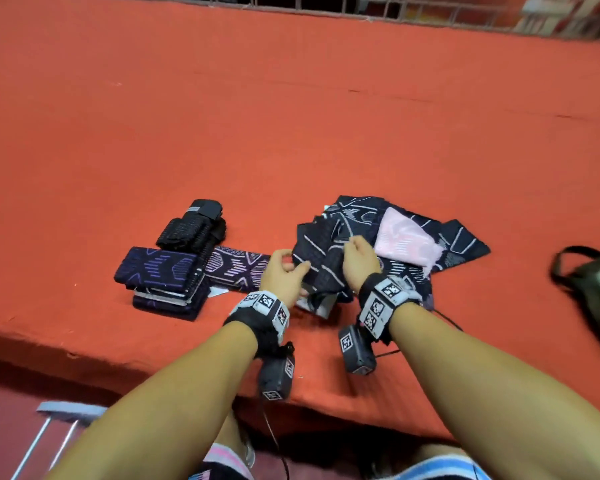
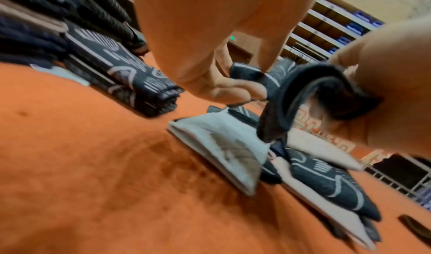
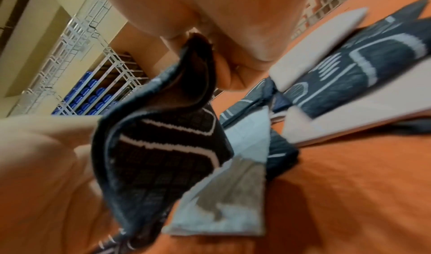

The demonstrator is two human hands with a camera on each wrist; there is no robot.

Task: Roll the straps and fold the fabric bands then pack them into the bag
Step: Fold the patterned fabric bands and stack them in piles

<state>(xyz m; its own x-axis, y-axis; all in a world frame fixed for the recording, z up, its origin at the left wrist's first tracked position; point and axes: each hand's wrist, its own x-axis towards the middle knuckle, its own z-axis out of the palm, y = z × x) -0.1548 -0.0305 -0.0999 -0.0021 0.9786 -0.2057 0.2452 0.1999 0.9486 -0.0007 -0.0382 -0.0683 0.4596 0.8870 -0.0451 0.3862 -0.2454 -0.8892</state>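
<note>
A dark band with white line patterns [image 1: 323,268] is lifted off the orange table between both hands. My left hand [image 1: 284,275] pinches its left edge, and my right hand [image 1: 359,259] grips its upper fold. In the left wrist view my left hand [image 2: 247,92] nips the band [image 2: 310,92]. The right wrist view shows my right hand [image 3: 205,42] pinching the band [image 3: 163,147]. Several unfolded bands [image 1: 406,237] lie heaped beneath. A stack of folded bands [image 1: 160,282] and rolled black straps [image 1: 191,226] sit to the left. The bag [image 1: 593,285] lies at the far right.
One patterned band [image 1: 239,268] lies flat between the folded stack and my left hand. The orange table [image 1: 291,116] stretches far back to a wire grid fence [image 1: 361,8]. Its front edge runs just under my wrists.
</note>
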